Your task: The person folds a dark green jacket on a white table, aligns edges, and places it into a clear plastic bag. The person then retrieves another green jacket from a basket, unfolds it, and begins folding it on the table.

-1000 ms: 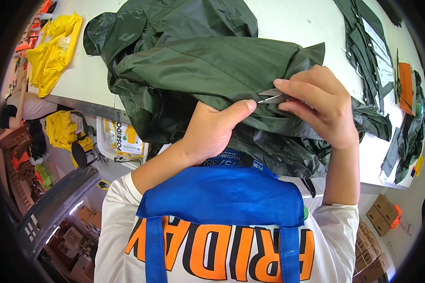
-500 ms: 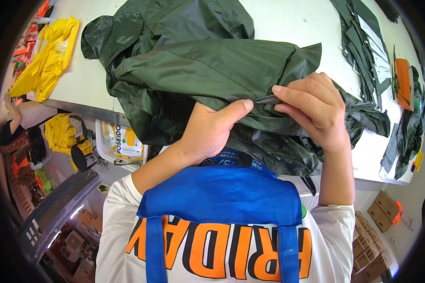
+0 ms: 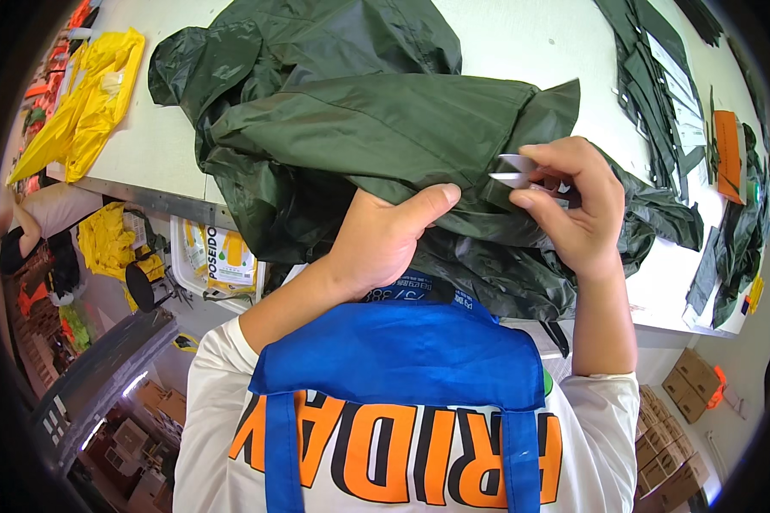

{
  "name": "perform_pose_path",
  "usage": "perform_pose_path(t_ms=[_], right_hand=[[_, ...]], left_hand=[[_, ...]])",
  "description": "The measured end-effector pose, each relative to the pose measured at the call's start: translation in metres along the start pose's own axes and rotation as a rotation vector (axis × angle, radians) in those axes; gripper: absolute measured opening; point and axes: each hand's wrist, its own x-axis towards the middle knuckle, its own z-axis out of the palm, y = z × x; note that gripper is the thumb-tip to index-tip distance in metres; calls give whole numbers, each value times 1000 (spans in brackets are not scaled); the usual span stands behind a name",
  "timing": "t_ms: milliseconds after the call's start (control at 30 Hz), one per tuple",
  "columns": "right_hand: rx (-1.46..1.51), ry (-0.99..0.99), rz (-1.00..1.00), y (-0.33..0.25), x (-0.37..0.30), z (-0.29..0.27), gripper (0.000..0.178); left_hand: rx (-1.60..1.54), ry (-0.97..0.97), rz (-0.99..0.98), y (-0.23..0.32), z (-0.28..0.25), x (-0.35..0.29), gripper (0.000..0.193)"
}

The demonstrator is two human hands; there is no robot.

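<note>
A dark green waterproof garment (image 3: 376, 124) lies bunched across the white table in front of me. My left hand (image 3: 381, 231) pinches a fold of it, the thumb on top and the other fingers hidden beneath the cloth. Just right of that thumb, my right hand (image 3: 573, 197) holds a pair of small thread snips (image 3: 512, 171) between thumb and fingers. The two blades are spread and point left, over the garment's seam area. Whether they touch the cloth, I cannot tell.
The white table (image 3: 530, 38) carries a yellow folded garment (image 3: 90, 103) at the left and dark green strips (image 3: 659, 94) at the right. A white bin (image 3: 222, 256) with packages stands below the left edge. Another person's arm (image 3: 26, 214) shows at far left. Cardboard boxes (image 3: 672, 436) sit lower right.
The snips have gone from closed, with tips by my left thumb, to spread blades. My right hand has drawn slightly right, away from the thumb. My left hand stays put.
</note>
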Motion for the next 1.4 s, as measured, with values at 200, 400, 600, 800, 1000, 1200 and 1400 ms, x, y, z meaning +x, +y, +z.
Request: perform_pose_path(t_ms=[200,400,600,800,1000,1200,1400], right_hand=[[-27,-242,63,-4,6,-8,34],[-25,306,214,-11,-11,-5,40],[-316,217,193,-43,-44,15,41],[-328,285,177,-44,-38,23,38],[-188,266,376,-43,-42,16,39],[-119,336,181,-40,-17,33,27],[466,327,600,-38,-22,23,6]], left_hand=[[27,-6,-29,1,-2,-1,29],[-140,-7,-115,9,6,0,30],[-171,-31,-102,1,-1,2,38],[-77,-65,-68,-2,-3,3,41],[-166,-90,-107,-1,-4,0,39],[43,-102,-72,-3,-2,1,37],[-55,-92,-68,0,-3,6,41]])
